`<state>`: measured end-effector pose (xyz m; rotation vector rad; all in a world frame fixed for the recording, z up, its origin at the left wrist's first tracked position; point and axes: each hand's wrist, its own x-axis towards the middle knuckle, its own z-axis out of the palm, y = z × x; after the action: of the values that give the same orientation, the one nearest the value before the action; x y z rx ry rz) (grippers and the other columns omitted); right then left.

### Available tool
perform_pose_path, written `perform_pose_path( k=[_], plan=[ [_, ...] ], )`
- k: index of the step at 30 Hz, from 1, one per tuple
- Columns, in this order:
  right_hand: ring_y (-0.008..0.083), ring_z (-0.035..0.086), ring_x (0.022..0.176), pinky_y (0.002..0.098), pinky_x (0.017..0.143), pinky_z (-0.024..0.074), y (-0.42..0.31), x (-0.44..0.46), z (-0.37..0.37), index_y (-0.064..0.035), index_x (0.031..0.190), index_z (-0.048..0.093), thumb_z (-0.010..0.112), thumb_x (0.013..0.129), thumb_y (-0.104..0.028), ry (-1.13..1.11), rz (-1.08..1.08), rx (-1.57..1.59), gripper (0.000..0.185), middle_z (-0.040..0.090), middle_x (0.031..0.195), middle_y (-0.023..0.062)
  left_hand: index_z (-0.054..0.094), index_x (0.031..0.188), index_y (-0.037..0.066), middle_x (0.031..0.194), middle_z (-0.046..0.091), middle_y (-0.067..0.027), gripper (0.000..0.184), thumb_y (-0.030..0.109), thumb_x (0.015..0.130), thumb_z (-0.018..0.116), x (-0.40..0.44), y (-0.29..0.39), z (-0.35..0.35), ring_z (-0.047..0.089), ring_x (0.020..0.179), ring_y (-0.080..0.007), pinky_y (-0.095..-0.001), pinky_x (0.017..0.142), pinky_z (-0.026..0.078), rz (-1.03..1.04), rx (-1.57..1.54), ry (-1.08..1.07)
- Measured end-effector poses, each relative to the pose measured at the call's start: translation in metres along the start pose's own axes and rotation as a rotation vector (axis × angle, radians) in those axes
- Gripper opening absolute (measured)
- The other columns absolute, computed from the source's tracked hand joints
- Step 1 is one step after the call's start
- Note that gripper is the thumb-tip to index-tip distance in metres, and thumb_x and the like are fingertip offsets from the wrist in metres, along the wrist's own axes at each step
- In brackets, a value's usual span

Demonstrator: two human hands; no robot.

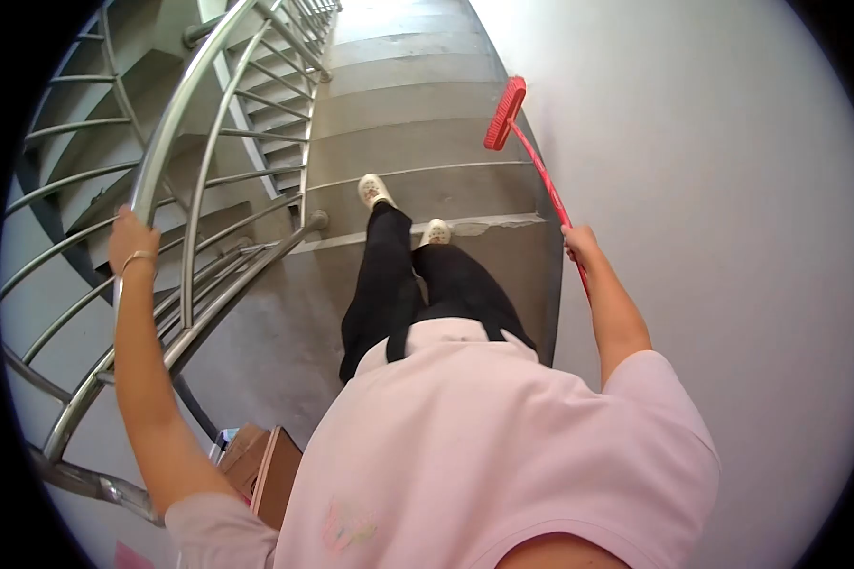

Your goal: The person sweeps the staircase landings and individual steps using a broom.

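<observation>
The left hand (133, 242) holds the shiny metal rail (176, 109) beside the stairs (403, 100). Its fingers bend around the rail, but I cannot see all of them. A thin bracelet (139, 256) is on that wrist.

The right hand (579, 245) holds a red broom (545, 177). Its fingers are wrapped around the stick and pressed close. The broom is on the person's right, near the plain wall (721, 237). It points ahead, with its brush (505, 114) at the far end, over the steps. I cannot tell if the brush touches anything.

The person wears a pale pink shirt (512, 427), black pants (386, 275) and cream shoes (374, 192). The left foot is farther ahead than the right one. Low on the left side, near the left arm, is a brown box (277, 474), partly hidden by the shirt.
</observation>
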<state>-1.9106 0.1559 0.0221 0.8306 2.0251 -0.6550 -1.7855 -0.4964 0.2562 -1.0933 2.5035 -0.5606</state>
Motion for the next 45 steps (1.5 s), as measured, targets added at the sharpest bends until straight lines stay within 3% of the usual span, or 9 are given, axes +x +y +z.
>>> perform_pose_path(
  k=[5,11,17,20,24,30,32,34,45],
  plan=[
    [0.0151,0.038,0.034,0.0289,0.031,0.03,-0.021,-0.023,0.037,-0.0025,0.06,0.046,0.049,0.074,-0.027,-0.093,-0.074,-0.041,0.029,0.043,0.048,0.0057,0.038,0.102,0.007,0.093,0.052,-0.0146,0.049,0.023,0.062,0.062,0.042,0.025,0.011,0.053,0.086,-0.0293,-0.0369,0.071,0.045,-0.052,-0.051,-0.013],
    [0.0153,0.038,0.033,0.0291,0.03,0.0293,-0.101,-0.007,0.117,0.0013,0.064,0.048,0.051,0.073,-0.023,-0.232,-0.243,-0.153,0.026,0.043,0.048,0.0071,0.027,0.121,0.024,0.097,0.05,-0.0132,0.044,0.016,0.079,0.037,0.083,0.051,0.027,0.053,0.085,-0.0253,-0.0347,0.072,0.043,-0.045,-0.044,0.064],
    [0.0183,0.045,0.039,0.0334,0.035,0.0333,-0.201,0.035,0.214,0.0013,0.056,0.051,0.052,0.072,-0.029,-0.284,-0.466,-0.436,0.035,0.048,0.05,0.0117,0.03,0.12,0.021,0.097,0.05,-0.0145,0.04,0.016,0.08,0.034,0.096,0.056,0.041,0.053,0.084,-0.0295,-0.0387,0.07,0.043,-0.082,-0.108,0.025],
    [0.0172,0.038,0.036,0.0312,0.033,0.03,-0.257,-0.005,0.237,-0.0015,0.06,0.048,0.047,0.076,-0.026,-0.394,-0.286,-0.529,0.03,0.042,0.048,0.0062,0.033,0.118,0.021,0.091,0.051,-0.013,0.041,0.012,0.078,0.036,0.097,0.06,0.039,0.054,0.079,-0.0253,-0.0331,0.067,0.044,-0.114,-0.041,0.142],
    [0.0177,0.038,0.036,0.0308,0.034,0.031,-0.291,-0.015,0.274,-0.0025,0.061,0.047,0.046,0.077,-0.025,-0.51,-0.221,-0.535,0.028,0.042,0.048,0.0061,0.033,0.117,0.02,0.095,0.049,-0.0141,0.04,0.018,0.078,0.039,0.095,0.061,0.04,0.051,0.082,-0.028,-0.0389,0.068,0.042,-0.088,-0.031,0.089],
    [0.0179,0.04,0.038,0.0319,0.035,0.0308,-0.283,0.04,0.348,-0.0031,0.06,0.046,0.044,0.077,-0.022,-0.567,-0.173,-0.568,0.026,0.042,0.048,0.0065,0.034,0.116,0.021,0.087,0.05,-0.0115,0.04,0.021,0.077,0.042,0.092,0.061,0.036,0.053,0.079,-0.0256,-0.0341,0.064,0.044,-0.074,0.012,0.102],
    [0.018,0.041,0.038,0.0325,0.036,0.0304,-0.276,0.05,0.344,-0.0034,0.059,0.046,0.043,0.076,-0.02,-0.516,-0.191,-0.615,0.024,0.044,0.048,0.0072,0.034,0.116,0.021,0.086,0.051,-0.0112,0.042,0.022,0.075,0.045,0.092,0.064,0.032,0.053,0.078,-0.0252,-0.033,0.062,0.044,-0.047,0.017,0.104],
    [0.0182,0.041,0.038,0.0324,0.036,0.0301,-0.257,0.071,0.325,-0.0031,0.059,0.046,0.043,0.075,-0.019,-0.507,-0.174,-0.535,0.023,0.043,0.048,0.0074,0.028,0.119,0.025,0.086,0.05,-0.011,0.065,0.026,0.063,0.062,0.091,0.06,0.029,0.054,0.077,-0.026,-0.0349,0.064,0.045,-0.092,0.014,0.079],
    [0.0188,0.044,0.038,0.0343,0.033,0.0327,-0.156,0.147,0.087,0.0001,0.062,0.05,0.048,0.076,-0.034,-0.111,-0.09,-0.618,0.037,0.046,0.049,0.0089,0.025,0.119,0.03,0.09,0.05,-0.0113,0.061,0.029,0.067,0.056,0.089,0.065,0.035,0.054,0.078,-0.0279,-0.037,0.064,0.045,-0.098,0.15,0.099]
  ],
)
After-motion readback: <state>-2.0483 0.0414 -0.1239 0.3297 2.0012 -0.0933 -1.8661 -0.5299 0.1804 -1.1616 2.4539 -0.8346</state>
